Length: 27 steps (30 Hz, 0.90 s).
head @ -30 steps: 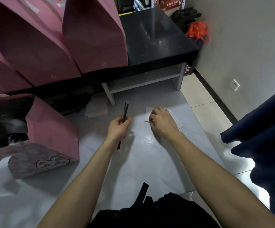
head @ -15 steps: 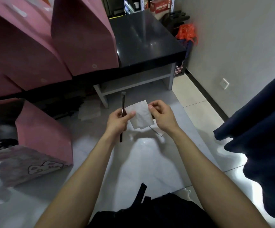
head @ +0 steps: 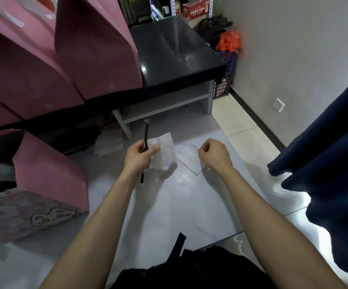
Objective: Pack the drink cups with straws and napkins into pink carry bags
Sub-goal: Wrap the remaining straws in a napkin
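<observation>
From the head camera I see my left hand (head: pixel 138 156) over the floor, its grip pinching a dark wrapped straw (head: pixel 145 136) that stands nearly upright, together with one edge of a white napkin (head: pixel 165 150) hanging to its right. My right hand (head: pixel 213 153) hovers just beside the napkin, apart from it, fingers curled in with nothing in its grip. A pink carry bag (head: pixel 50 174) lies on its side on the floor at left, mouth toward me. More pink bags (head: pixel 94 49) stand on the black desk (head: pixel 177 51) beyond. Dark blue cloth (head: pixel 325 153) hangs at right.
</observation>
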Available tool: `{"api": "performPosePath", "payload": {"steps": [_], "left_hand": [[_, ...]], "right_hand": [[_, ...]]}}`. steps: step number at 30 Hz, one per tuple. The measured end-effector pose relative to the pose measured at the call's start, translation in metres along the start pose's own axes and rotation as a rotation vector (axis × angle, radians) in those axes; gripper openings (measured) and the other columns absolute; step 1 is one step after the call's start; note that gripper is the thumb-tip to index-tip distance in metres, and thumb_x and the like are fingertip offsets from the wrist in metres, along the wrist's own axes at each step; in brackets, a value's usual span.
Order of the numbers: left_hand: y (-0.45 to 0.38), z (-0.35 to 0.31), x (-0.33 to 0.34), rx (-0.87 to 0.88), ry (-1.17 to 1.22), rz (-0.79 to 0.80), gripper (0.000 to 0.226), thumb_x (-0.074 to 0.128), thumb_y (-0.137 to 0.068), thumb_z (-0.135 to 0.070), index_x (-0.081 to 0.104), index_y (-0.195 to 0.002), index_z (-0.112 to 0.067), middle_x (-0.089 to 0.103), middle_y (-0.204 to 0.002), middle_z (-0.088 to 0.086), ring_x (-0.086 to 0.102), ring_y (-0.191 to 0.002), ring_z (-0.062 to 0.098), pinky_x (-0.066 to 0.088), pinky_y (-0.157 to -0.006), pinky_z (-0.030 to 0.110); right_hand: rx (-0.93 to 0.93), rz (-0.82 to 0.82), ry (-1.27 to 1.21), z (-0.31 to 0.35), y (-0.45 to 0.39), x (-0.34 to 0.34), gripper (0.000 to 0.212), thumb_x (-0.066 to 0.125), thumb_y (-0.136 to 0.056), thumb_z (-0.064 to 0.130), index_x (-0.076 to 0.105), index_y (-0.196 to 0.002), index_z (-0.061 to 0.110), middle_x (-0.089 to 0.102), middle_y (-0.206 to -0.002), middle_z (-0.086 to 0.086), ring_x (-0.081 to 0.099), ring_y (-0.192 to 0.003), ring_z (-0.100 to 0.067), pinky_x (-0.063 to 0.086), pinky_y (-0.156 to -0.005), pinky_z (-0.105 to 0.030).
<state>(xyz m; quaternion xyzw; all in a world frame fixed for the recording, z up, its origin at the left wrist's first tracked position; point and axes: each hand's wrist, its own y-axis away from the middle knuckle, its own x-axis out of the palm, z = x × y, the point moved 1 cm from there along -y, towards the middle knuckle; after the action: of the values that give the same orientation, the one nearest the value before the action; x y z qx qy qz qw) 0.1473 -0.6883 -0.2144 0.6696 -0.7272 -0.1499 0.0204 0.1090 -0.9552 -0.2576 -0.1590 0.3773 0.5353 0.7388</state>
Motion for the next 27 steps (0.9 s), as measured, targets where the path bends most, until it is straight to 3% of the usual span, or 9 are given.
{"api": "performPosePath", "payload": {"steps": [2, 5, 9, 13, 18, 22, 24, 27], "left_hand": [[0.001, -0.002, -0.004, 0.005, 0.004, 0.044, 0.013, 0.081, -0.098, -0.021, 0.076, -0.106, -0.012, 0.057, -0.062, -0.017, 0.048, -0.048, 0.003, 0.037, -0.046, 0.020], [0.002, -0.011, -0.008, 0.020, 0.102, 0.180, 0.005, 0.074, -0.100, -0.014, 0.071, -0.103, -0.010, 0.039, -0.065, -0.005, 0.029, -0.050, 0.012, 0.023, -0.048, 0.026], [0.007, -0.025, -0.007, 0.016, 0.305, 0.303, 0.009, 0.070, -0.096, -0.012, 0.066, -0.090, -0.018, 0.046, -0.075, 0.002, 0.026, -0.047, 0.010, 0.024, -0.045, 0.022], [0.012, -0.023, -0.007, -0.039, 0.372, 0.263, 0.017, 0.068, -0.098, -0.009, 0.061, -0.085, -0.018, 0.043, -0.071, -0.001, 0.025, -0.046, 0.009, 0.024, -0.043, 0.022], [0.013, -0.017, -0.009, -0.096, 0.445, 0.255, 0.014, 0.064, -0.101, -0.009, 0.063, -0.089, -0.017, 0.045, -0.073, -0.002, 0.024, -0.045, 0.008, 0.022, -0.044, 0.022], [0.015, -0.019, -0.011, -0.102, 0.464, 0.274, 0.027, 0.065, -0.100, -0.010, 0.067, -0.077, -0.024, 0.047, -0.067, -0.006, 0.024, -0.046, 0.008, 0.020, -0.045, 0.023], [0.015, -0.018, -0.018, -0.120, 0.464, 0.251, 0.035, 0.062, -0.102, -0.008, 0.064, -0.071, -0.025, 0.045, -0.063, -0.008, 0.024, -0.045, 0.007, 0.016, -0.047, 0.025], [0.015, -0.011, -0.031, -0.147, 0.472, 0.186, 0.034, 0.061, -0.103, -0.009, 0.054, -0.073, -0.023, 0.037, -0.060, -0.007, 0.023, -0.043, 0.007, 0.013, -0.049, 0.027]], "right_hand": [[-0.013, 0.004, -0.143, 0.004, 0.002, -0.001, 0.005, 0.066, -0.098, 0.027, 0.067, -0.095, 0.023, 0.070, -0.093, 0.009, 0.066, -0.087, -0.012, 0.047, -0.067, -0.023], [-0.011, -0.026, -0.380, 0.013, 0.004, -0.005, 0.007, 0.068, -0.101, 0.033, 0.065, -0.097, 0.028, 0.070, -0.095, 0.013, 0.064, -0.087, -0.002, 0.046, -0.070, -0.016], [-0.025, -0.022, -0.581, 0.028, 0.004, -0.007, 0.010, 0.067, -0.107, 0.033, 0.064, -0.101, 0.025, 0.070, -0.099, 0.008, 0.064, -0.088, -0.004, 0.051, -0.076, -0.021], [-0.030, 0.080, -0.735, 0.039, 0.011, -0.010, 0.010, 0.066, -0.108, 0.027, 0.064, -0.102, 0.020, 0.068, -0.096, 0.000, 0.063, -0.088, -0.018, 0.057, -0.087, -0.042], [-0.005, 0.244, -0.945, 0.054, 0.023, -0.008, 0.017, 0.059, -0.111, 0.018, 0.057, -0.094, 0.019, 0.056, -0.100, -0.011, 0.056, -0.092, -0.023, 0.055, -0.087, -0.045], [0.053, 0.268, -1.085, 0.061, 0.024, -0.004, 0.015, 0.057, -0.110, 0.014, 0.059, -0.095, 0.016, 0.060, -0.098, -0.009, 0.061, -0.088, -0.021, 0.063, -0.074, -0.039], [0.113, 0.196, -1.024, 0.057, 0.018, -0.002, 0.007, 0.060, -0.108, 0.015, 0.062, -0.102, 0.013, 0.064, -0.105, -0.008, 0.065, -0.087, -0.020, 0.067, -0.072, -0.041], [0.074, 0.123, -0.577, 0.048, 0.006, 0.004, 0.010, 0.064, -0.105, 0.019, 0.064, -0.113, 0.012, 0.070, -0.117, -0.012, 0.070, -0.092, -0.022, 0.065, -0.073, -0.033]]}}
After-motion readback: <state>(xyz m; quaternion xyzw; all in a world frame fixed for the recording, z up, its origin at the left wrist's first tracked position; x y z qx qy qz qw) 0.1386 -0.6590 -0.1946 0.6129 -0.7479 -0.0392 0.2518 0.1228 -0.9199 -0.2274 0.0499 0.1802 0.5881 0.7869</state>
